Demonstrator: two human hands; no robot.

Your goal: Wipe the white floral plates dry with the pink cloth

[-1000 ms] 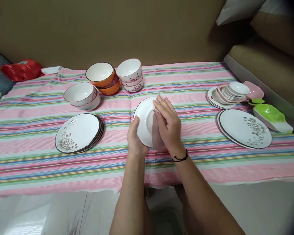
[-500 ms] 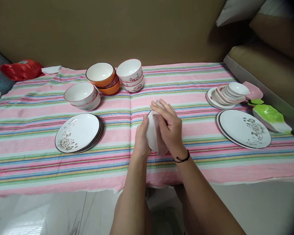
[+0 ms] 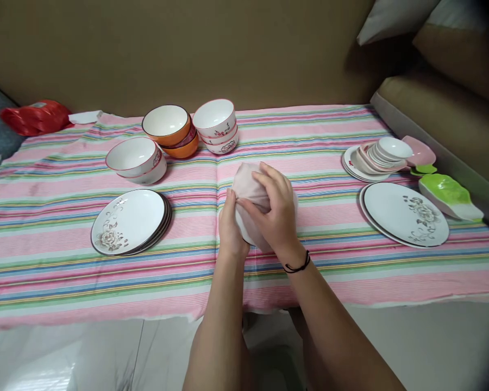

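Observation:
A dark-rimmed white plate point(image 3: 243, 227) is held up over the middle of the striped cloth, and most of its face is hidden. My left hand point(image 3: 230, 231) grips its left edge, thumb on the near face. A thin pale pink wiping cloth point(image 3: 248, 182) is draped across the plate and past its right side. My right hand point(image 3: 280, 209) is closed on this cloth with thumb and fingers, pressing it against the plate; a black cord circles that wrist. To the left lies a stack of flowered plates point(image 3: 126, 222), and to the right two more flowered plates point(image 3: 391, 212).
Behind stand white bowls point(image 3: 132, 157), orange bowls point(image 3: 167, 125) and red-rimmed bowls point(image 3: 215, 119). At right are small stacked dishes point(image 3: 393, 149) and a green leaf-shaped dish point(image 3: 446, 190) beside the sofa arm point(image 3: 432, 136). A red bundle point(image 3: 36, 117) lies far left.
My right hand has shifted slightly left across the plate. The wiping cloth has spread leftward over the plate's top and now covers more of it. My left hand keeps its grip.

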